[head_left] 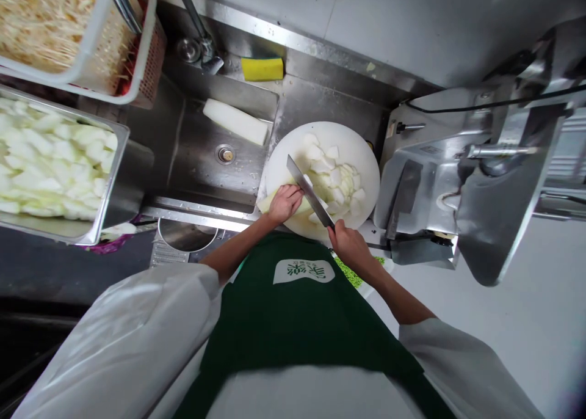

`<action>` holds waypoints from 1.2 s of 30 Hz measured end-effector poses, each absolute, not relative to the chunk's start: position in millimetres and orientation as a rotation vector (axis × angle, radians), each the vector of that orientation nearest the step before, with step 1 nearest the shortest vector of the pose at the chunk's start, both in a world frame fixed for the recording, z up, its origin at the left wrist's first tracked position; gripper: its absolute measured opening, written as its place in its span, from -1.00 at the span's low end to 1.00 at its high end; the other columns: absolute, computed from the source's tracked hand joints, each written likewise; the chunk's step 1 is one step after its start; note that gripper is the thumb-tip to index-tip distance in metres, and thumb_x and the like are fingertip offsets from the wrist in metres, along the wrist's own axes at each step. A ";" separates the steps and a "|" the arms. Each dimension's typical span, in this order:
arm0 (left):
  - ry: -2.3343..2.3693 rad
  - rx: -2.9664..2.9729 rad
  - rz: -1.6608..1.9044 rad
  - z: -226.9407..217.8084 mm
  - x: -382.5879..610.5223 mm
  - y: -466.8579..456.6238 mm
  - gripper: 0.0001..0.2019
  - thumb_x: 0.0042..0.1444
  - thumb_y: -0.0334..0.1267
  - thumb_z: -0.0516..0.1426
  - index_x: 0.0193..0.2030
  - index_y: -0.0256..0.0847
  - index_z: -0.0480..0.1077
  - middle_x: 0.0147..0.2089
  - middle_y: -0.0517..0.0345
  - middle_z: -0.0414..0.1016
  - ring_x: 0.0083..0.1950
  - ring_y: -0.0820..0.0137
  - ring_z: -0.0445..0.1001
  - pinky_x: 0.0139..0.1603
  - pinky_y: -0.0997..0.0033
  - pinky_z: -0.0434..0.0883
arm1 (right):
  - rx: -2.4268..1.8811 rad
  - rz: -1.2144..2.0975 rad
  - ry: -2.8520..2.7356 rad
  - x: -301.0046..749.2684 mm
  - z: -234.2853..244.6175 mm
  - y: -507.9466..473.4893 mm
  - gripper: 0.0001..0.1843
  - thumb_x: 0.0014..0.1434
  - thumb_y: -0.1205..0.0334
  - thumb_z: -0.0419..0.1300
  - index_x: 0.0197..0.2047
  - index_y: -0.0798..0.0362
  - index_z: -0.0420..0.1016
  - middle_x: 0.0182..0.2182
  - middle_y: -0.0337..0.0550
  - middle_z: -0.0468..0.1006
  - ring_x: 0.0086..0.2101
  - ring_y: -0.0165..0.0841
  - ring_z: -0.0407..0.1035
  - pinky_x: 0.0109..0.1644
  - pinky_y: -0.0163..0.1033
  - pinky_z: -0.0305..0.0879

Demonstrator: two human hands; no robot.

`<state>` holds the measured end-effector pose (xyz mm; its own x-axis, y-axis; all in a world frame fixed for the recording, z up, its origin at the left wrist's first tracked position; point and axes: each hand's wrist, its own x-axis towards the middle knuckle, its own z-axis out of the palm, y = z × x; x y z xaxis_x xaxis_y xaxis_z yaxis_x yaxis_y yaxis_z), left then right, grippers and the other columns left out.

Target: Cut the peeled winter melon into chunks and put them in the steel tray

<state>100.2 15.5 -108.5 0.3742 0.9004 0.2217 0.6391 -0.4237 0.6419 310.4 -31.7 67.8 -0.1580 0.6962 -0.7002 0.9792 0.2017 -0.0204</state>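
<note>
On a round white cutting board (280, 156), my left hand (285, 204) is closed over a long, pale green-white peeled vegetable (270, 200), which looks like a gourd. My right hand (347, 240) grips the handle of a kitchen knife (312, 192). The blade slants across the vegetable, close beside my left fingertips. Whether its edge has entered the flesh I cannot tell. Cut pale chunks (339, 184) lie heaped on the board, right of the blade. Another long, white peeled piece (235, 121) rests in the sink.
Left of the board is a steel sink (201, 162) with a tap (208, 52). A yellow sponge-like block (262, 69) sits behind it. Farther left are a steel pan (119, 162) of cut pieces and a basket (149, 58) of bean sprouts. A metal slicing machine (425, 156) stands close on the right.
</note>
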 end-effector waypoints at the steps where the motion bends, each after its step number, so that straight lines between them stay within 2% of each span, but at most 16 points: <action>1: 1.330 2.184 0.770 -108.3 100.2 15.7 -0.68 0.45 -0.20 -0.06 0.02 -0.20 0.51 0.01 -0.10 0.53 -0.02 0.19 0.40 -0.01 0.10 0.35 | 1.559 -0.661 1.918 307.5 63.4 -28.6 -0.65 0.54 0.11 -0.16 0.02 0.18 0.30 -0.28 0.15 0.65 -0.22 -0.11 0.60 -0.22 -0.23 0.32; 10: 1.330 2.152 0.818 -109.6 97.8 11.7 -0.68 0.46 -0.18 -0.05 -0.01 -0.22 0.51 0.03 -0.11 0.53 0.03 0.19 0.42 0.03 0.10 0.38 | 1.682 -0.690 2.017 269.1 -5.7 3.4 -0.58 0.55 0.14 -0.21 0.08 0.22 0.35 -0.14 0.21 0.65 -0.13 -0.12 0.58 -0.10 -0.19 0.37; 18: 1.349 2.127 0.820 -110.8 97.1 6.6 -0.68 0.46 -0.18 -0.06 -0.03 -0.20 0.50 -0.02 -0.12 0.51 -0.01 0.18 0.40 0.03 0.08 0.38 | 1.643 -0.631 2.040 287.0 32.3 -2.4 -0.55 0.54 0.09 -0.21 0.11 0.23 0.36 -0.21 0.18 0.64 -0.19 -0.11 0.57 -0.13 -0.20 0.34; 25: 1.341 2.163 0.818 -112.9 98.2 7.0 -0.69 0.45 -0.20 -0.05 -0.01 -0.20 0.50 -0.01 -0.10 0.51 -0.04 0.20 0.39 0.01 0.10 0.37 | 1.588 -0.632 1.944 299.7 61.6 -35.1 -0.61 0.54 0.10 -0.18 0.04 0.18 0.34 -0.29 0.09 0.65 -0.25 -0.10 0.59 -0.22 -0.22 0.31; 29: 1.344 2.146 0.811 -114.2 98.4 7.6 -0.69 0.45 -0.21 -0.06 -0.01 -0.20 0.50 -0.01 -0.11 0.51 -0.03 0.19 0.40 0.02 0.09 0.37 | 1.580 -0.652 1.940 295.0 51.1 -31.3 -0.60 0.54 0.11 -0.19 0.04 0.21 0.32 -0.28 0.15 0.65 -0.22 -0.09 0.60 -0.22 -0.21 0.33; 36: 1.317 2.116 0.831 -112.7 94.8 6.4 -0.67 0.46 -0.17 -0.06 0.01 -0.20 0.50 0.03 -0.10 0.52 0.01 0.19 0.41 0.04 0.08 0.39 | 1.647 -0.682 1.992 269.3 -1.1 -9.6 -0.57 0.55 0.15 -0.21 0.11 0.27 0.33 -0.18 0.20 0.65 -0.15 -0.13 0.58 -0.14 -0.22 0.36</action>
